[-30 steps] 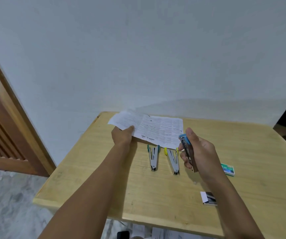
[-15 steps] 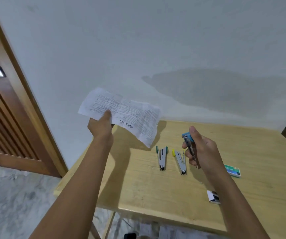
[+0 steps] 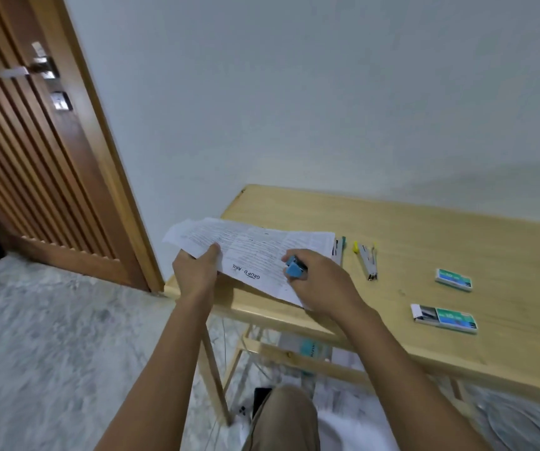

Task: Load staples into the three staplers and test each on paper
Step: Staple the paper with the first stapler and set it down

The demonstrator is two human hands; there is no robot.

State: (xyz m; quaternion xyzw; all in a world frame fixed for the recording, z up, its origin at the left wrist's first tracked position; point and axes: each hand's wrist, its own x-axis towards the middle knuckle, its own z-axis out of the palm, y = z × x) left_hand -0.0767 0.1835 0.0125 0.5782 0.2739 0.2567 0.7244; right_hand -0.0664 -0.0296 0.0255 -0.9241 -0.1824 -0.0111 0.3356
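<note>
- At the left near corner of the table (image 3: 425, 229), in the head view, the paper (image 3: 252, 252) lies with its long axis left to right, and its left end hangs out past the table edge.
- That left end is pinched by the left hand (image 3: 197, 271), thumb on top and fingers curled beneath.
- Over the sheet's near right part, the right hand (image 3: 320, 284) is wrapped round the blue stapler (image 3: 293, 270). Only its blue end pokes out toward the left hand; the body runs back into the palm.
- By my judgement, the test squeeze turns on whether the sheet's edge sits inside the stapler's mouth. The hand hides this, so I cannot tell.
- Behind the paper's right edge, the teal stapler (image 3: 341, 247) is half covered; the yellow stapler (image 3: 368, 260) lies just beside it in the open.
- Well to the right lie a closed staple box (image 3: 453, 279) and an open staple box (image 3: 444, 317).
</note>
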